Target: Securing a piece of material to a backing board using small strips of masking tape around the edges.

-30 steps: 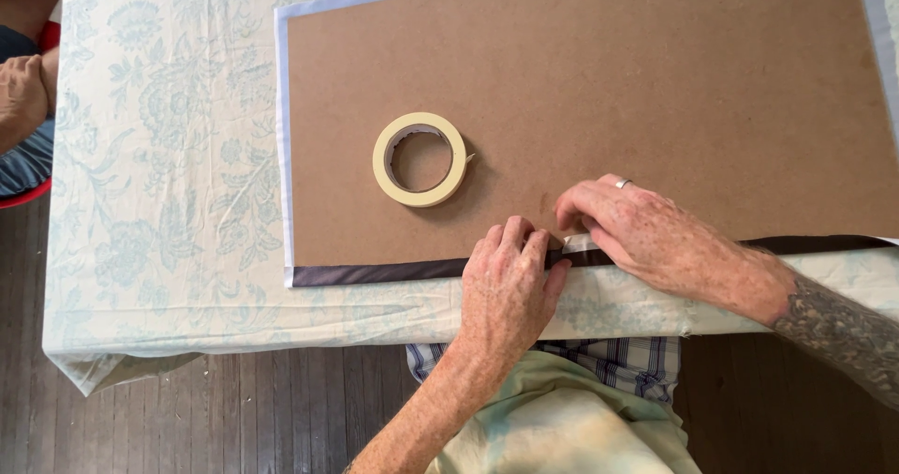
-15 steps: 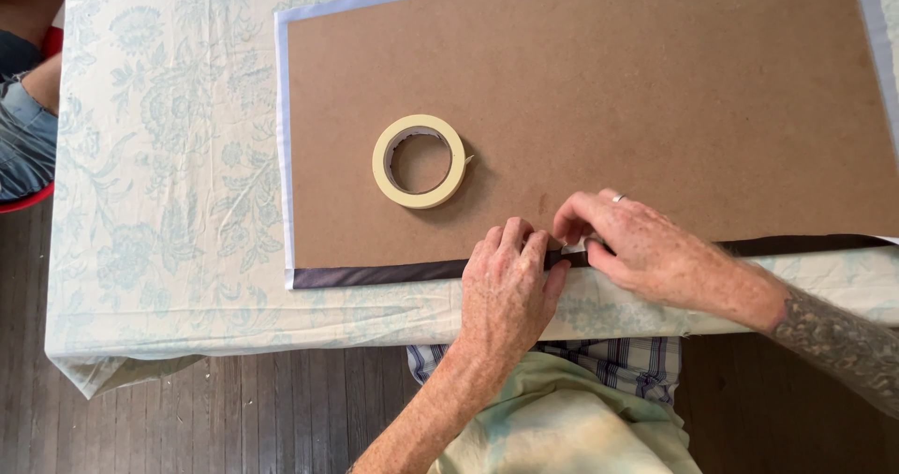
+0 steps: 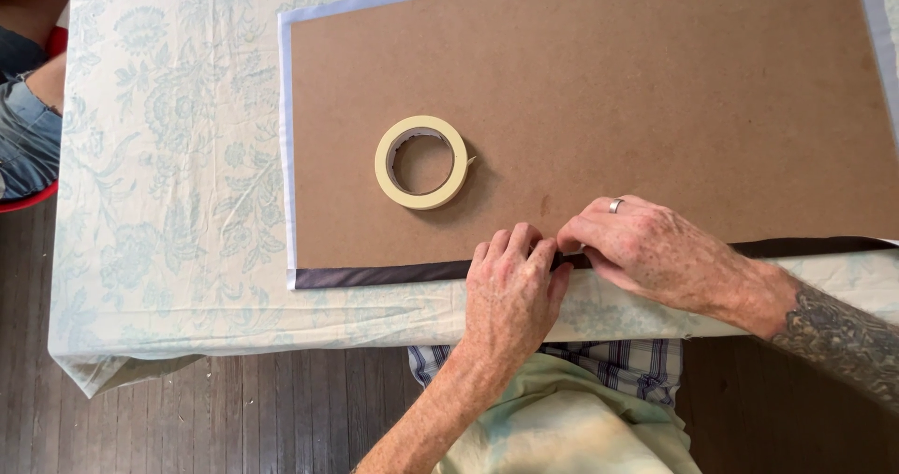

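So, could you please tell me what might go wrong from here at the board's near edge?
Both the left hand and the right hand press one spot on the dark strip, so its free length could wrinkle or drift off the brown board. The tape roll lies loose on the board and could slide if the board shifts.

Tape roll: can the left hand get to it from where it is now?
Probably yes. The tape roll lies flat on the bare brown board, apart from both hands. The left hand presses at the board's near edge on the dark strip, and nothing lies between it and the roll.
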